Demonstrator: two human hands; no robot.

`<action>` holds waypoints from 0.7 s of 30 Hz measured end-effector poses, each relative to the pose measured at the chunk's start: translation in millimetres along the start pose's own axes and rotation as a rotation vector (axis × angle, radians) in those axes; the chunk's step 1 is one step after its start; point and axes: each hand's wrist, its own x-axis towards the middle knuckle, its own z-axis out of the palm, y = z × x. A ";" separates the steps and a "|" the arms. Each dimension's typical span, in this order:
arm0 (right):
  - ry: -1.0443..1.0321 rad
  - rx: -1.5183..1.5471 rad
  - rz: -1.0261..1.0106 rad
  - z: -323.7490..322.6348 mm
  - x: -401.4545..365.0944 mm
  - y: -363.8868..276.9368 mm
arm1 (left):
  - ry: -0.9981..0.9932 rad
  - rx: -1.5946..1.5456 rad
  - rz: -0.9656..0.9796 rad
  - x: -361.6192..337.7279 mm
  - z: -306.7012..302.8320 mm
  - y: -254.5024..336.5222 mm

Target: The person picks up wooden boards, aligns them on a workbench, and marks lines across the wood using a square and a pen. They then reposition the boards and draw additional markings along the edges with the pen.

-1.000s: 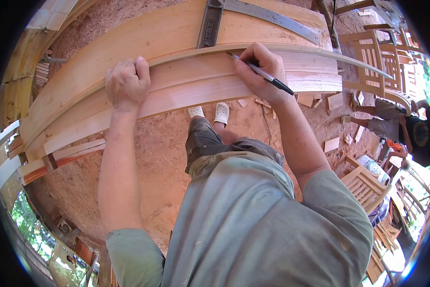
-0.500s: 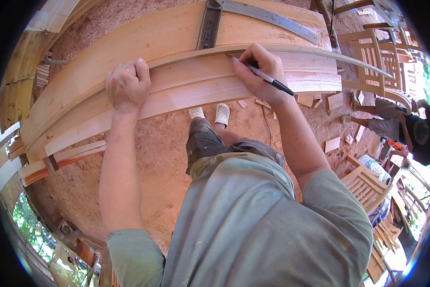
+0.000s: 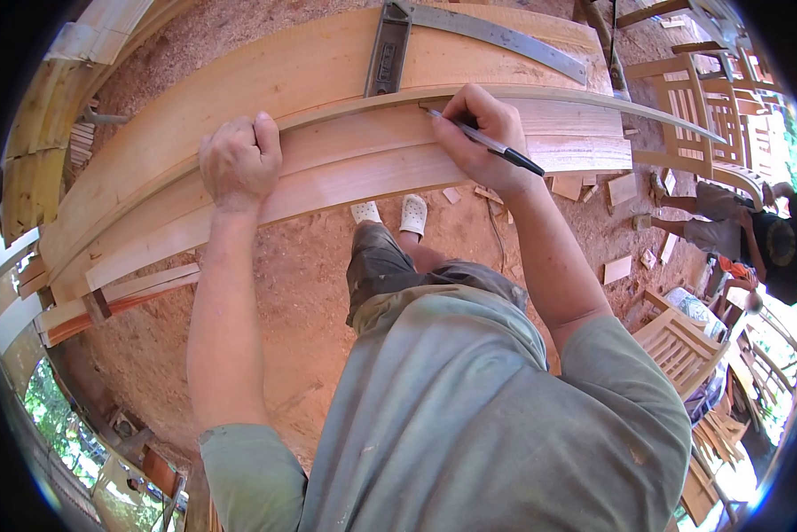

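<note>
One hand, the right [image 3: 485,137], is grasping a pen [image 3: 487,142], tip touching the board [image 3: 354,133]. The left hand [image 3: 240,162] is clenching a strip [image 3: 327,110].

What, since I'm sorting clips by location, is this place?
Probably an open-air furniture workshop: long boards laid out with a metal square on top, slatted wooden chairs nearby, and wood offcuts on the ground.

Right hand [image 3: 485,140] grips pen [image 3: 491,143] over board [image 3: 354,135].
</note>
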 end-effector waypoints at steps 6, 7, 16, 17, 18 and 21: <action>0.017 0.009 -0.013 0.9 0.5 1.2 | 0.001 0.006 -0.003 -0.4 0.6 -0.2; 0.014 0.012 -0.009 0.8 0.6 1.4 | 0.005 0.002 -0.001 -0.2 0.6 -0.1; 0.015 0.016 0.001 1.7 0.8 1.1 | 0.019 -0.011 -0.003 -0.8 2.2 -0.9; 0.023 0.018 0.007 1.9 0.8 0.6 | 0.019 -0.011 -0.003 -0.8 2.2 -0.8; 0.023 0.018 0.007 1.4 0.7 0.3 | 0.014 -0.007 -0.005 -0.8 2.1 -0.8; 0.010 0.003 -0.007 0.3 0.8 0.4 | 0.011 -0.005 0.000 -0.4 1.5 -0.4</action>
